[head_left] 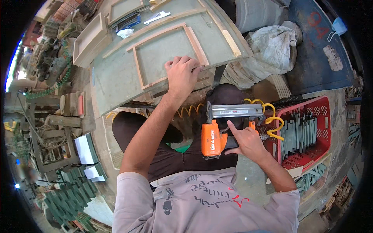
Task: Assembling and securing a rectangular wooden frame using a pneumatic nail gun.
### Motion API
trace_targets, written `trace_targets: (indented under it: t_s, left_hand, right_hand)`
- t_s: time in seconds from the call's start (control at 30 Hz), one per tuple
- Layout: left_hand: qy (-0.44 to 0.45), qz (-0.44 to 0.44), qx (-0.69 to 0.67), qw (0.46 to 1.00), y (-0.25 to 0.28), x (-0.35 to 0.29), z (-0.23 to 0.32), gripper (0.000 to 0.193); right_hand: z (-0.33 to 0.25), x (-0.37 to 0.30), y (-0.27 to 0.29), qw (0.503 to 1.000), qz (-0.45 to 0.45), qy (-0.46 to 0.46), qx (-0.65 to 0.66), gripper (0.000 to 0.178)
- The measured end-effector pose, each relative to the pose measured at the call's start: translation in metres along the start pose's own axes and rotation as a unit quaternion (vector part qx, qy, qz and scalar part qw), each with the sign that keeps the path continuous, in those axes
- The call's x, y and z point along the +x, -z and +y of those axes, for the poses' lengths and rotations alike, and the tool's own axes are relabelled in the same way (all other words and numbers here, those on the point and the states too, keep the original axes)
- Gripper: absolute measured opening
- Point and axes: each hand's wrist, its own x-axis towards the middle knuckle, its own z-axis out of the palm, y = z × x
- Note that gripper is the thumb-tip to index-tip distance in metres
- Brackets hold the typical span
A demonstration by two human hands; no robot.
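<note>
A rectangular frame of thin wooden strips [136,64] lies flat near the close edge of the worktable [110,83]. My left hand [182,75] is on the frame's near side, fingers curled over the strip and partly hiding it. In front of my lap, my right hand [248,141] grips an orange and silver air nail gun [211,139] by its black handle. The gun is held apart from the frame, its long silver magazine uppermost. From its handle end runs a coiled yellow air hose [278,122].
To my right stands a red plastic crate [328,116] filled with grey-green slats. Loose wood strips [229,40] and a shallow wooden box [90,40] are on the table's far and left parts. Stacked green pieces [70,196] cover the floor at left. A white sack [272,48] slumps behind.
</note>
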Motion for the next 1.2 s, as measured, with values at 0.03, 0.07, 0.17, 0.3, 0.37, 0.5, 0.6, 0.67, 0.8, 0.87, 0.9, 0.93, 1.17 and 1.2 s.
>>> trace_targets:
  t_s: [0.03,0.07,0.17,0.3,0.37,0.5,0.6,0.67,0.8,0.87,0.9,0.93,1.17,1.2]
  left_hand:
    - [0.001,-0.007,-0.005,1.0,0.0,0.001,0.0,0.019]
    - [-0.001,-0.008,-0.005,1.0,0.001,0.001,0.0,0.019]
    - [0.008,-0.034,-0.016,0.999,0.002,0.002,0.0,0.018]
    - [0.019,-0.05,-0.025,0.998,0.006,0.003,-0.001,0.018]
    - [0.021,-0.063,-0.028,0.997,0.007,0.005,-0.002,0.019]
    - [0.022,-0.074,-0.045,0.996,0.01,0.008,0.0,0.019]
    - [0.026,-0.087,-0.044,0.995,0.011,0.01,0.0,0.019]
    - [0.031,-0.096,-0.039,0.994,0.013,0.012,0.001,0.019]
    - [0.02,-0.102,-0.059,0.993,0.014,0.015,0.0,0.016]
    - [0.018,-0.101,-0.073,0.992,0.014,0.016,0.0,0.014]
    - [0.015,-0.112,-0.072,0.991,0.015,0.016,0.0,0.015]
    - [0.012,-0.121,-0.068,0.99,0.016,0.017,-0.001,0.017]
    - [0.006,-0.127,-0.069,0.989,0.017,0.016,-0.003,0.018]
    - [0.007,-0.121,-0.066,0.99,0.016,0.015,-0.002,0.018]
  right_hand:
    - [0.0,0.0,0.0,1.0,0.0,-0.002,0.001,0.109]
    - [-0.001,-0.001,0.001,1.0,-0.002,0.002,-0.003,0.108]
    - [-0.001,-0.002,0.002,1.0,-0.007,0.014,-0.002,0.106]
    - [-0.008,0.004,0.011,0.998,-0.052,0.041,0.014,0.099]
    - [-0.011,0.01,0.014,0.996,-0.065,0.063,0.02,0.09]
    - [-0.015,0.016,0.023,0.996,-0.067,0.057,0.014,0.083]
    - [-0.013,0.023,0.029,0.993,-0.096,0.059,0.033,0.083]
    - [-0.006,0.026,0.028,0.991,-0.106,0.07,0.035,0.082]
    - [0.005,0.035,0.034,0.976,-0.152,0.06,0.146,0.081]
    - [0.004,0.038,0.034,0.975,-0.151,0.056,0.154,0.08]
    - [0.005,0.037,0.033,0.975,-0.169,0.069,0.126,0.077]
    - [0.006,0.037,0.032,0.974,-0.17,0.07,0.129,0.077]
    - [0.021,0.06,0.056,0.969,-0.057,0.072,0.23,0.057]
    - [0.025,0.066,0.06,0.976,-0.023,0.057,0.208,0.058]
